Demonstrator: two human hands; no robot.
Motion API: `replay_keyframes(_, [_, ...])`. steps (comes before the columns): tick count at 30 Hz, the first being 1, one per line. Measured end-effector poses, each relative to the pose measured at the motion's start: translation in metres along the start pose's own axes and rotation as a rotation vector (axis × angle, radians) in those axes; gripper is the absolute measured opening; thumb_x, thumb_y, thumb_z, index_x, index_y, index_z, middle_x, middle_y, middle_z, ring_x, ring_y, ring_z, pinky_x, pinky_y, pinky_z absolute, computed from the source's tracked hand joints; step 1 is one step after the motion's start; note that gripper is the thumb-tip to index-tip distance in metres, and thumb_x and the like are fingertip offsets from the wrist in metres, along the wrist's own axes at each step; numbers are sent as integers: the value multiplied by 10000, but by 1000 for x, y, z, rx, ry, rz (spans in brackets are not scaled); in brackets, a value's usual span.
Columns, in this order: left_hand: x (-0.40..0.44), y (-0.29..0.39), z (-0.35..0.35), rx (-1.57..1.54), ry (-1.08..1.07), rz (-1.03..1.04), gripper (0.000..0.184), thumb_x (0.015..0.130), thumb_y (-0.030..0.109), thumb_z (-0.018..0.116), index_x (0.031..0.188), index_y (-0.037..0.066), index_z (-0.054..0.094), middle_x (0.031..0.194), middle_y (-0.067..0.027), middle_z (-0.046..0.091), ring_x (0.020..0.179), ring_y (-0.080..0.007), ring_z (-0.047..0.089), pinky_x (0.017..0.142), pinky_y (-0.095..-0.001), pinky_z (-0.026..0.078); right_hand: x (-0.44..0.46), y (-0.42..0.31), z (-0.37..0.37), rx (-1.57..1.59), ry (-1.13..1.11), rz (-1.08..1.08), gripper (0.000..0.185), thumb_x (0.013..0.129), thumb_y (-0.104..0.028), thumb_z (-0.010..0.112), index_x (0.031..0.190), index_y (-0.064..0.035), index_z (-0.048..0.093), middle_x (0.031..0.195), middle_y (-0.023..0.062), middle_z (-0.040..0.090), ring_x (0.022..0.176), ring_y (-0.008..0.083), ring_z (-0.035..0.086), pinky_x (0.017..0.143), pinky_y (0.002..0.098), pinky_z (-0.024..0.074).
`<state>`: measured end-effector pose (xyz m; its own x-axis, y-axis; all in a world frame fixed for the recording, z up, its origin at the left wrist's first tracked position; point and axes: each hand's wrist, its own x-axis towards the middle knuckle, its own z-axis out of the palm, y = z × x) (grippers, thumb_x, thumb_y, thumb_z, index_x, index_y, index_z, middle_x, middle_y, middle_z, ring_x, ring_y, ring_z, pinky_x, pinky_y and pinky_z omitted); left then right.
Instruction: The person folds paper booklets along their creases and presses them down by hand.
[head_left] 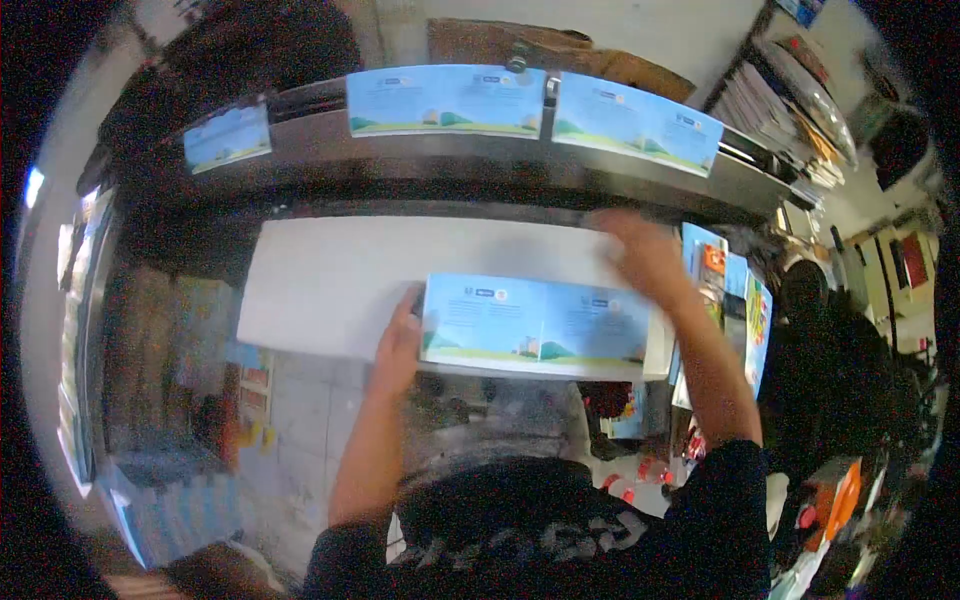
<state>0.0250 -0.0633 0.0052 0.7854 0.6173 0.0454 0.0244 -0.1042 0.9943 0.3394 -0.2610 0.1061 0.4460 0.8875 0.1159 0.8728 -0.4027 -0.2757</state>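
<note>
A light-blue printed stack of sheets [485, 325], with green hills and small buildings along its lower edge, lies on a white board [330, 285] in front of me. My left hand [400, 335] grips the stack's left edge, its fingers partly hidden behind it. Over the board's right part, just above the stack's upper right corner, is my right hand [635, 250]. Motion smears its fingers, so whether it holds anything cannot be seen. The right forearm crosses in front of the stack's right end.
Behind the board, a dark machine bar carries similar blue sheets [445, 100], a second set [635, 122] and a smaller piece [228, 137]. Colourful printed packs [715, 260] stand at the right. A bundled blue-white pile [175, 505] sits low on the left.
</note>
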Motion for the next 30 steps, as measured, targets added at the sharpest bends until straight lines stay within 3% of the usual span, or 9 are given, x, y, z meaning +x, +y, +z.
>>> replay_keyframes(4, [13,1,5,-299,89,-69,658,1001,482,317,1455,5,309,1458,-186,390,1361,-283,357,1143,-403,240,-89,-104,34,-223,-184,-281,850,689,-484,756,1365,-85,430,1450,225,352,1312,377,380,1027,512,395])
replay_keyframes(6, [17,-10,-4,-92,64,-29,651,1007,479,286,1460,10,298,1456,-183,390,1340,-298,380,1128,-417,273,-99,-102,42,-329,-166,-312,734,757,-393,721,1356,-84,429,1437,207,377,1303,368,392,1017,485,418])
replay_keyframes(9, [10,-10,-5,-312,5,5,732,987,535,312,1457,-26,281,1468,-186,368,1332,-284,387,1120,-395,283,-94,-90,36,-84,-192,-305,551,831,-274,643,1321,-93,469,1372,195,467,1234,366,480,979,477,453])
replay_keyframes(12, [3,-7,-3,-270,-32,43,757,969,568,311,1463,-4,285,1471,-183,365,1334,-276,386,1114,-386,295,-57,-81,-1,40,-469,-283,351,915,-214,474,1247,-117,531,1060,185,652,948,351,639,855,463,508])
replay_keyframes(14, [1,-4,-4,-215,-50,5,744,936,502,477,1465,15,290,1462,-189,376,1340,-282,378,1114,-380,293,-23,-86,-42,-13,-377,-226,255,934,-235,417,1079,-120,593,815,164,670,771,377,656,716,522,510])
replay_keyframes(15, [1,-2,-1,115,-43,41,731,907,394,564,1468,17,284,1456,-183,385,1336,-276,379,1114,-380,287,-7,-73,-35,-110,-176,-272,248,920,-233,442,1055,-115,613,800,148,675,736,394,652,701,520,517])
replay_keyframes(16, [1,0,1,446,-35,71,749,878,285,650,1471,18,278,1451,-177,394,1332,-270,380,1114,-379,280,10,-72,-43,-274,-175,-259,259,896,-230,480,1074,-105,621,838,156,681,778,389,657,733,512,521])
replay_keyframes(17, [3,-2,3,267,-41,47,812,795,91,729,1468,14,281,1452,-175,396,1332,-261,381,1104,-360,295,27,-71,-45,-314,-269,-137,303,874,-238,533,1123,-91,622,934,172,681,885,380,651,810,504,510])
replay_keyframes(30, [4,8,6,223,-45,24,781,787,154,725,1438,0,322,1414,-195,405,1315,-293,399,1100,-381,306,47,-50,-44,-110,-322,-186,365,867,-241,572,1196,-84,596,1049,188,656,977,397,611,890,473,474])
